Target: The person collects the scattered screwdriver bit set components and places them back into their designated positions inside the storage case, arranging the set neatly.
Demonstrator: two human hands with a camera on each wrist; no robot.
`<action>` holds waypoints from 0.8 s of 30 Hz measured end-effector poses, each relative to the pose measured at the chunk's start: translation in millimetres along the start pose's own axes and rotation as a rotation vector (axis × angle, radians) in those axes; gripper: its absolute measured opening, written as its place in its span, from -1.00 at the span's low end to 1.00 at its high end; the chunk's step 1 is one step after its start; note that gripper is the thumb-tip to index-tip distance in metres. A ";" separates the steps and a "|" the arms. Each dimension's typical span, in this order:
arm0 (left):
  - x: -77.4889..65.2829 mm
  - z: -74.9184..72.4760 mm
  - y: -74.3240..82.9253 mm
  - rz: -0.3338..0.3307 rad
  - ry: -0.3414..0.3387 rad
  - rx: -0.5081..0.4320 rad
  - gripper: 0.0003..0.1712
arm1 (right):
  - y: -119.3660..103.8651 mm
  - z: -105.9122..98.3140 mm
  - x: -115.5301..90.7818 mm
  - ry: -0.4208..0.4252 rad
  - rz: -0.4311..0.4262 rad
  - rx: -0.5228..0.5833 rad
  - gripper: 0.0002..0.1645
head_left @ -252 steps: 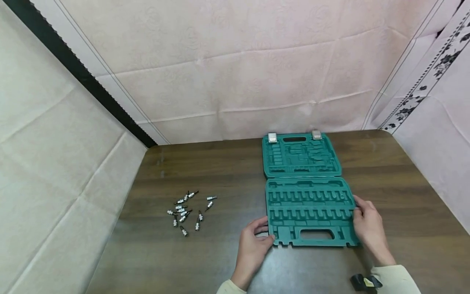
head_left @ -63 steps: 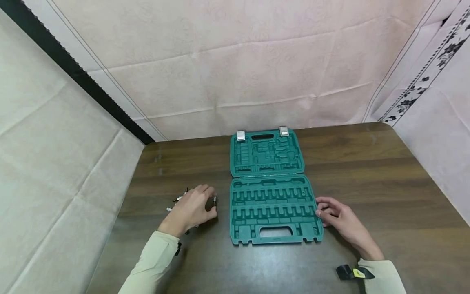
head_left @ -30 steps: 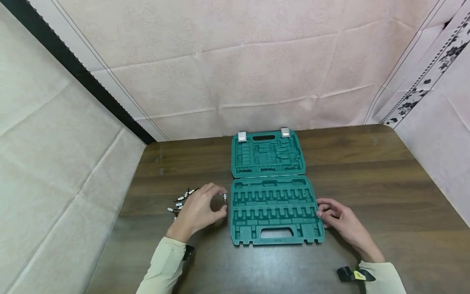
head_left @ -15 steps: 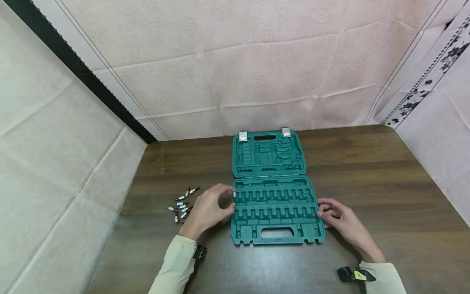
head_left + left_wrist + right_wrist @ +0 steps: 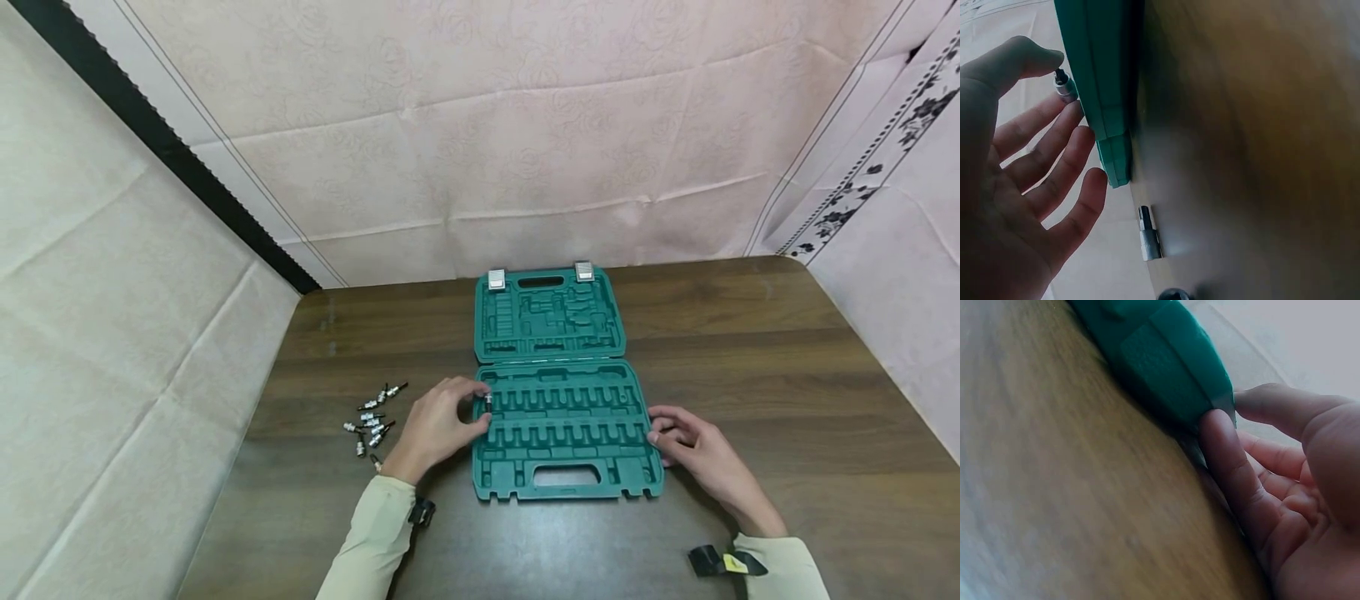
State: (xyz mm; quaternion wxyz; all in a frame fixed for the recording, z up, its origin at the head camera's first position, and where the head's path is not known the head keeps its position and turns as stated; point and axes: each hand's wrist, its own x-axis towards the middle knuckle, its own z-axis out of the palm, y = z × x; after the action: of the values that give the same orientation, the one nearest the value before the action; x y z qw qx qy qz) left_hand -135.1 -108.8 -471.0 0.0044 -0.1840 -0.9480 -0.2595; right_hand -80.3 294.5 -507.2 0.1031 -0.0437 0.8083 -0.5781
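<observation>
A green plastic socket case (image 5: 626, 475) lies unfolded on the table, its lid toward the back wall. Thumb and fingertips of my left hand (image 5: 438, 425) pinch a small bit socket (image 5: 488, 403) over the left end of the upper row of slots. In the left wrist view that bit socket (image 5: 1065, 87) has a dark bit end toward the thumb and a silver body. My right hand (image 5: 705, 458) holds the case's right edge; the right wrist view shows thumb and a finger against the case's corner (image 5: 1166, 369).
Several loose bit sockets (image 5: 375, 429) are scattered on the wooden table (image 5: 300, 517) left of the case. One bit socket (image 5: 1149, 234) shows by itself in the left wrist view. Pale cloth walls (image 5: 480, 167) enclose the back and sides.
The case was earlier moved left, and my left hand went to the scattered bit sockets. Since then it has carried one rightward from the pile to over the case. The right hand stays at the edge.
</observation>
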 end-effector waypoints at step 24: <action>8.4 7.2 6.8 0.033 0.003 0.102 -0.58 | 0.9 0.7 1.3 0.008 -0.011 -0.009 -0.48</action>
State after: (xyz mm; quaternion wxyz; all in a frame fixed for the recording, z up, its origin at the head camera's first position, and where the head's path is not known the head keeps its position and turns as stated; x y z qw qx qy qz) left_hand -139.9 -96.9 -473.0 0.0198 -0.1989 -0.9568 -0.2110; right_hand -81.4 293.9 -508.5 0.0963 -0.0463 0.8111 -0.5751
